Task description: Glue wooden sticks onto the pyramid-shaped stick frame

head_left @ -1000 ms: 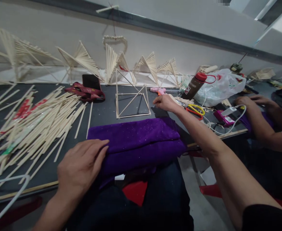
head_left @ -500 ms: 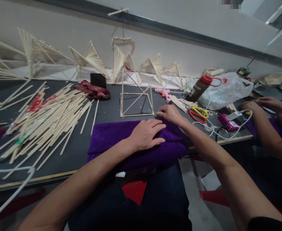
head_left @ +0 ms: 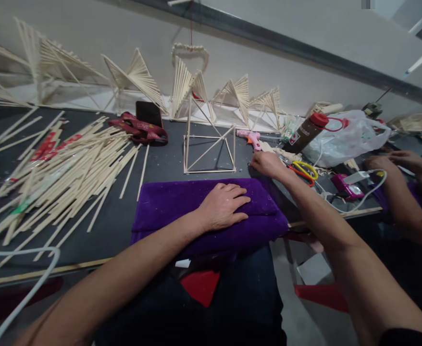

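My left hand [head_left: 224, 206] lies flat on a folded purple cloth [head_left: 171, 204] at the table's front edge, its fingers spread a little. Just beyond the cloth's far right corner is my right hand [head_left: 269, 166], low over the table with its fingers curled together. Whatever those fingertips may hold is too small to make out. A pink glue gun [head_left: 253, 140] lies right behind the right hand. To the left of it, an open frame of thin wooden sticks [head_left: 209, 171] stands on the table behind the cloth.
Loose wooden sticks [head_left: 77, 178] are heaped on the left, beside a red lanyard [head_left: 139, 129] and a phone [head_left: 149, 113]. Twisted stick models [head_left: 139, 79] line the wall. On the right are scissors [head_left: 304, 169], a bottle [head_left: 304, 134], a plastic bag [head_left: 351, 139] and another person's hands [head_left: 380, 163].
My right hand has moved off the cloth's far right corner, rightward and away toward the glue gun. My left hand still rests on the cloth. The camera view has shifted slightly.
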A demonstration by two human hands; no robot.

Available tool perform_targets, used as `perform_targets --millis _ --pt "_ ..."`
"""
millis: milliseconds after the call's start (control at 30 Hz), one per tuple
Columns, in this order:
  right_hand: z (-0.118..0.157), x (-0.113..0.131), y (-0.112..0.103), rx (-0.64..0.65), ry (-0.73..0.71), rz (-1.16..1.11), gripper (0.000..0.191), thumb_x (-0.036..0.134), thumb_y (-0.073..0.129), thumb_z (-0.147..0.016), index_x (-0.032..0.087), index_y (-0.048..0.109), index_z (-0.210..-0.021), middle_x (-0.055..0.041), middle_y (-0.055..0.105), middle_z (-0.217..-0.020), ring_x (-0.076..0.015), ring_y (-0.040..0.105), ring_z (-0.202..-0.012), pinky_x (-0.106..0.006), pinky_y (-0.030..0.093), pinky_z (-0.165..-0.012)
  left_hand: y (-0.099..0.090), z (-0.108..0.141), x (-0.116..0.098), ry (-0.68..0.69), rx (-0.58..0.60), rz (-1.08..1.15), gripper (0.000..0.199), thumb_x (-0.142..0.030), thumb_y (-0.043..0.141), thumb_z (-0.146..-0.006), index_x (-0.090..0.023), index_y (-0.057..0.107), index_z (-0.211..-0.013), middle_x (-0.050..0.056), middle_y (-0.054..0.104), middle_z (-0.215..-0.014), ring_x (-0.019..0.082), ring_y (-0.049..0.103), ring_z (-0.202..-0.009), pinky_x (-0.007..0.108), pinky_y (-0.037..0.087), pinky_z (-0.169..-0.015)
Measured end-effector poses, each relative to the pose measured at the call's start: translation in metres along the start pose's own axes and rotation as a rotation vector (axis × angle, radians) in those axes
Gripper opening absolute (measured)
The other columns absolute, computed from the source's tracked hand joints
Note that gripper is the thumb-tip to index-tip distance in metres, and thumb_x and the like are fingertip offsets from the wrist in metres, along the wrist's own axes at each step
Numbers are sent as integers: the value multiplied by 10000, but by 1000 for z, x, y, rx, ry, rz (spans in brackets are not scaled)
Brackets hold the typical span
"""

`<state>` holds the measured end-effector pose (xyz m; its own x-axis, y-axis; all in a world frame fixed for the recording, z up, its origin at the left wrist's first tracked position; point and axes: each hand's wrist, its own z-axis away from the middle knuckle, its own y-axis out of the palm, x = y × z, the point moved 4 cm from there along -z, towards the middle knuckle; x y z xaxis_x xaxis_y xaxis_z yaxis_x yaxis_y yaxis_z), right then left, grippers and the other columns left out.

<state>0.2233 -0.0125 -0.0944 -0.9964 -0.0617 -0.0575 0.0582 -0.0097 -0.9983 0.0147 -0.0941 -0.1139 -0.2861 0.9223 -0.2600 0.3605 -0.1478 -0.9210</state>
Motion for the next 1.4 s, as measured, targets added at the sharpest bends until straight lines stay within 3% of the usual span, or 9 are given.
perform_targets --millis 200,367,467,633,767,900,1033,1233,1400 --pt "-13 -43 -36 -343 252 -364 177 218 549 -819 115 687 -859 -87 695 -718 -190 642 -691 -278 434 -659 -2 -1 0 -1 -3 36 452 -494 552 -908 -214 639 -1251 78 599 -1358 270 500 -1253 419 367 -958" --pt "-10 -12 -7 -51 33 -832 237 196 661 -712 121 670 -936 9 634 -642 -117 561 -515 -237 437 -548 -2 -1 0 1 -13 31 449 -491 554 -907 -209 639 -1246 84 604 -1349 275 502 -1242 420 367 -950" --pt "-2 16 13 54 -73 -739 427 199 673 -727 117 642 -1145 5 667 -716 -112 578 -569 -219 423 -574 -2 -1 -1 0 -2 28 451 -492 543 -913 -209 634 -1252 86 599 -1354 277 499 -1241 421 362 -951" --pt "-2 28 16 -4 -183 -470 140 194 602 -784 120 710 -833 -43 698 -759 -132 598 -685 -229 395 -645 -3 -2 -1 -8 7 31 445 -488 552 -909 -213 640 -1247 88 601 -1351 281 497 -1241 420 361 -950" --pt "-10 -6 -5 -260 -8 -446 138 201 565 -773 134 686 -781 -41 675 -725 -141 582 -672 -250 386 -635 -3 -2 -1 -8 7 31 447 -486 557 -907 -207 640 -1246 83 604 -1348 284 501 -1239 426 364 -945" --pt "-9 -38 -16 -421 226 -892 88 244 593 -731 157 603 -722 2 603 -594 -113 543 -525 -224 375 -498 -2 -1 -1 -5 -5 35 448 -484 571 -899 -210 638 -1246 82 604 -1349 282 502 -1239 425 367 -948" --pt "-7 -22 -6 -205 146 -1150 169 234 682 -630 162 575 -740 33 573 -563 -92 518 -459 -196 350 -402 -1 0 0 -1 -16 36 446 -484 563 -904 -206 637 -1245 80 610 -1339 283 507 -1235 427 368 -949" --pt "-4 26 8 152 -21 -1101 370 262 679 -635 138 668 -983 37 607 -650 -77 523 -477 -190 395 -423 -1 -1 0 -5 -18 41 441 -478 565 -904 -206 638 -1243 85 613 -1333 281 508 -1233 427 369 -950" --pt "-15 18 1 6 -17 -1059 169 297 639 -694 140 640 -755 32 551 -574 -73 493 -480 -184 375 -439 -1 0 0 -3 -15 41 447 -484 563 -904 -204 636 -1245 84 610 -1337 283 506 -1230 430 367 -952"
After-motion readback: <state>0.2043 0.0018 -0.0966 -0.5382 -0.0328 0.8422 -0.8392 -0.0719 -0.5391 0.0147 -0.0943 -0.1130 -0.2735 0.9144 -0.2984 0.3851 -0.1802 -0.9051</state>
